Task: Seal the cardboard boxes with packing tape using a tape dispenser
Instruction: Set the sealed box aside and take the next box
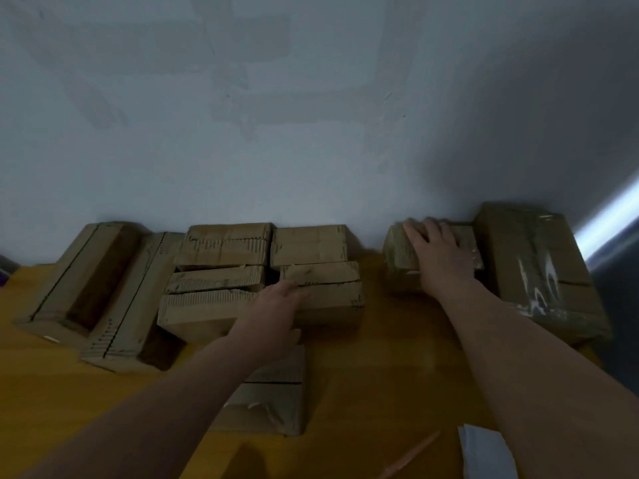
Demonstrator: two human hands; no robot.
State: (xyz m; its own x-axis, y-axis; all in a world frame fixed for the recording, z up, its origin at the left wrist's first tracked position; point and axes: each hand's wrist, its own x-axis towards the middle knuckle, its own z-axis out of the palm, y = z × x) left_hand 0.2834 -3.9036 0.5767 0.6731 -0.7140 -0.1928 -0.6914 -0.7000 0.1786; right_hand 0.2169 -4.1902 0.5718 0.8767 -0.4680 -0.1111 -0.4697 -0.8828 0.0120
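Observation:
My right hand (pixel 441 257) lies palm down on a small taped cardboard box (pixel 401 257) near the wall, fingers curled over its top. My left hand (pixel 273 312) reaches forward with fingers apart, its tips touching the front box (pixel 332 302) of a cluster of several small cardboard boxes (pixel 224 250). Under my left forearm a further small box (pixel 276 395) sits on the yellow table (pixel 380 368). A larger box (pixel 539 267) wrapped in clear tape stands at the right. No tape dispenser is in view.
Two long open cardboard boxes (pixel 90 285) lie at the left, angled toward the wall. A white sheet (pixel 484 451) and a thin pale orange stick (pixel 411 454) lie at the near right edge. A grey wall (pixel 311 115) closes off the back.

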